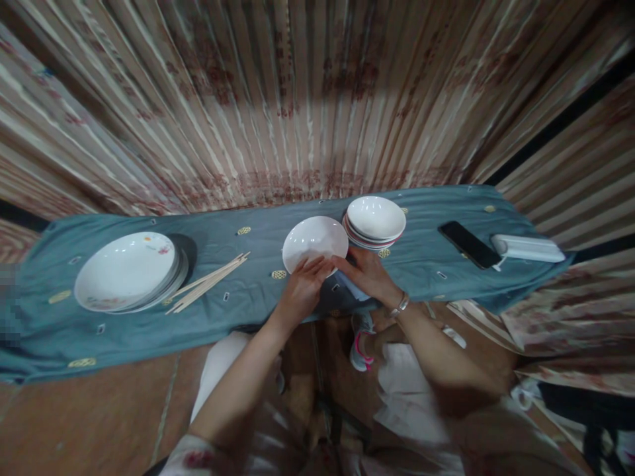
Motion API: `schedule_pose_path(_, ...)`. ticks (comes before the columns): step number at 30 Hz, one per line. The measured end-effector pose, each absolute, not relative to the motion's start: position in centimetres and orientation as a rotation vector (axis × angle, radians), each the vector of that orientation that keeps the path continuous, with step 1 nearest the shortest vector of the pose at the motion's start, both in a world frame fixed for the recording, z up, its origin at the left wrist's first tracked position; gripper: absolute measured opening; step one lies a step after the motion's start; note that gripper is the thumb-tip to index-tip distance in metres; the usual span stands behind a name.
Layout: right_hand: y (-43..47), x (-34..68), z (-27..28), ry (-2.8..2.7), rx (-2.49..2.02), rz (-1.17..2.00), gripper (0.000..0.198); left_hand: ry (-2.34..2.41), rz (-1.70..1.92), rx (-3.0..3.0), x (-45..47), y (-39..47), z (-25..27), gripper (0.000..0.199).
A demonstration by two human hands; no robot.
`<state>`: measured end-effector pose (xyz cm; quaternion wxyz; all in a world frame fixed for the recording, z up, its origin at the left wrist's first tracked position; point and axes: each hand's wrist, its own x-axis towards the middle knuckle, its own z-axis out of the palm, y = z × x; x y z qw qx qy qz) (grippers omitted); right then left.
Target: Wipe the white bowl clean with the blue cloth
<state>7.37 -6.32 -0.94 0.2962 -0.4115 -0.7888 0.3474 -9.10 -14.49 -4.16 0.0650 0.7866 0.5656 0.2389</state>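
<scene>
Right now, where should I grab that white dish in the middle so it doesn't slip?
Take the white dish by its near rim, coming from the table's front edge. It is shallow and tilted up toward you, so that rim is free. The left hand and right hand already pinch it there, fingers on either side.
</scene>
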Motion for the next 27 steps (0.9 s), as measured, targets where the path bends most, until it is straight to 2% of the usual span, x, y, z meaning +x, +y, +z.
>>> schedule_pose_path(5,-5.7,7.7,-1.5,-2.046,-1.091,0.978,0.033,1.774,0.708,2.475,-8.2,-14.4,-3.5,0.058)
schedule_pose_path(10,-4.6,8.6,-1.8,-1.772,-1.072,1.171,0.027,1.858,1.054,2.426,-7.6,-13.8,-2.6,0.051)
schedule_pose_path(14,-3.8,9.6,-0.7,-1.487,-1.135,1.303,0.026,1.911,1.359,2.126,-7.4,-12.7,-2.4,0.093)
schedule_pose_path(16,-3.3,10.2,0.0,-1.370,-1.170,1.308,0.025,1.787,1.452,1.969,-7.2,-11.9,-2.6,0.100)
schedule_pose_path(22,-1.9,12.3,0.9,-1.343,-1.232,1.170,0.033,1.444,1.554,1.604,-5.3,-8.5,-2.4,0.087)
schedule_pose_path(27,-0.5,14.3,0.9,-1.451,-1.330,0.900,0.039,1.357,1.617,1.387,-3.7,-4.8,-1.9,0.061)
